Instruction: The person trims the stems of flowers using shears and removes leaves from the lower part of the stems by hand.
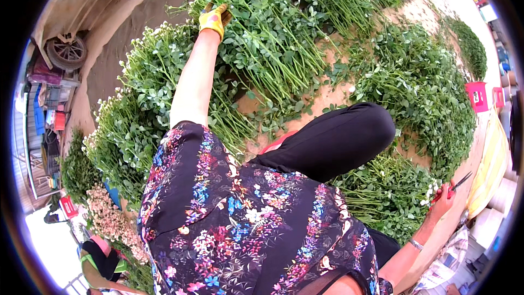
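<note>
My left hand (214, 21), in a yellow glove, reaches far forward to the top of a large heap of leafy green flower stems (267, 33) with small white buds. Its fingers stand apart and touch the leaves; no stem is plainly held in them. Out to the right, low down, my bare right hand (444, 201) is closed around the red handles of a pair of scissors (463, 180). The dark blades point up and away to the right. White blossoms (431, 192) on a smaller bundle lie just beside this hand.
More stems (420, 87) lie heaped on the right, and others (125, 142) along the left. My bent knee (365, 125) is between the heaps. Pale pink flowers (112, 218) stand lower left, near another person (101, 262). A pink plastic stool (476, 97) and yellow striped cloth (486, 166) are at right.
</note>
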The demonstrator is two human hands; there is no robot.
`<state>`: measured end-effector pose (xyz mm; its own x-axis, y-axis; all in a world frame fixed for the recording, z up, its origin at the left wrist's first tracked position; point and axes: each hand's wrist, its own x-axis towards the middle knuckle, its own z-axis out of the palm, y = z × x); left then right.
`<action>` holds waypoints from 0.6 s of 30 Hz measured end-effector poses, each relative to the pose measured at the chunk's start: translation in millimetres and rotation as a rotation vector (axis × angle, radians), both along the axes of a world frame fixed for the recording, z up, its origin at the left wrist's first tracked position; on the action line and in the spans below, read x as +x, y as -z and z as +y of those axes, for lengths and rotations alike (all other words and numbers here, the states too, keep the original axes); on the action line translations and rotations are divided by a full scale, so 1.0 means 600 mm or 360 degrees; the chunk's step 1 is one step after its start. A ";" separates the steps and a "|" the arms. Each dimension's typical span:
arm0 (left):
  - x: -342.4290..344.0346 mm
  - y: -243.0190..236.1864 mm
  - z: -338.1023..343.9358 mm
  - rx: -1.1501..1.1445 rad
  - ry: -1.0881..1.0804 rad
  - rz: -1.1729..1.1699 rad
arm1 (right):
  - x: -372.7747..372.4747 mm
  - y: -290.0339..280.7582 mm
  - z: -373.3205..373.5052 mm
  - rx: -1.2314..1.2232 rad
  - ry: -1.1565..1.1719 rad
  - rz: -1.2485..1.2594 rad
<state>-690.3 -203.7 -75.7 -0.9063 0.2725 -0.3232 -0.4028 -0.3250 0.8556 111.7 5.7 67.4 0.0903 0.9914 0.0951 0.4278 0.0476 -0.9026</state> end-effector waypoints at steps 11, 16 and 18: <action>-0.016 0.063 0.064 -0.0447 0.0281 0.0165 | -0.037 -0.004 -0.021 -0.0066 0.0042 -0.0110; -0.030 0.115 0.070 -0.0749 0.0179 0.0104 | -0.033 -0.005 -0.025 -0.0089 0.0060 -0.0119; -0.032 0.112 0.078 -0.0775 0.0126 0.0114 | -0.033 -0.007 -0.030 -0.0098 0.0107 -0.0128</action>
<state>-709.5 -157.2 -143.1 -0.9134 0.1743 -0.3679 -0.3450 0.1485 0.9268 91.8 -12.5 71.6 0.1515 0.9875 0.0435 0.4991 -0.0385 -0.8657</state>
